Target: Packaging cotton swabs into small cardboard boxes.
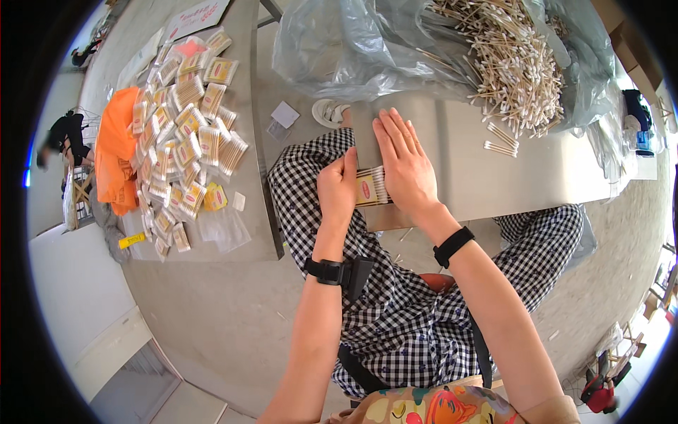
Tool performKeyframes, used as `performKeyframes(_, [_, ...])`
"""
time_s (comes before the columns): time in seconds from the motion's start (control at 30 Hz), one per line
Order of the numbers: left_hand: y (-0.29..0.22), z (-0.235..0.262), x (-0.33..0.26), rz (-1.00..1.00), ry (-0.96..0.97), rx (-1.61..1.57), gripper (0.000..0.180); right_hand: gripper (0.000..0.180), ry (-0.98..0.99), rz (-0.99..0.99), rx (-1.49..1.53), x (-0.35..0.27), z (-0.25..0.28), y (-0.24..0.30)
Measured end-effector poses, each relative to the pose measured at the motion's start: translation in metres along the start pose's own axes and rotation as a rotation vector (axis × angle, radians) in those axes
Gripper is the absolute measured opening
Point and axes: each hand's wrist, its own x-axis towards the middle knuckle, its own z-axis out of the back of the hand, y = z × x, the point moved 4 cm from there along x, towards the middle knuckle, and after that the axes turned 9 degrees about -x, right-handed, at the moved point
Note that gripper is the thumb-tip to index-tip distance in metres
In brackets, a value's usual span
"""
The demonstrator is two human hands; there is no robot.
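A small clear packet of cotton swabs (pixel 370 186) with a yellow label lies at the left end of the metal work surface (pixel 508 187). My left hand (pixel 337 185) is closed round the packet's left edge, thumb pointing up. Flat against the packet's right side rests my right hand (pixel 408 162), its fingers stretched out together and reaching away from me over the metal. Part of the packet may be hidden under that palm. Several loose cotton swabs (pixel 501 139) lie on the metal, to the right of my right hand.
A big heap of loose cotton swabs (pixel 519 63) spills from a clear plastic bag (pixel 339 53) at the back. On the left table (pixel 240 106) several filled packets (pixel 187 145) are piled beside an orange bag (pixel 116 152). A yellow tube (pixel 132 241) lies near that table's front edge.
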Motion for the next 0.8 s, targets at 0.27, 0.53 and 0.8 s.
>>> performKeyframes(0.27, [-0.021,-0.004,-0.006,-0.130,-0.022,0.419,0.049,0.045,-0.169,-0.159,0.498,0.009,-0.002,0.032])
performKeyframes(0.53, [-0.024,0.027,-0.006,-0.008,-0.065,0.164,0.051,0.052,-0.276,-0.598,1.302,-0.023,0.003,-0.002])
performKeyframes(0.8, [-0.014,0.020,-0.006,-0.004,-0.086,0.299,0.060,0.058,-0.203,-0.897,1.876,-0.032,0.012,0.021])
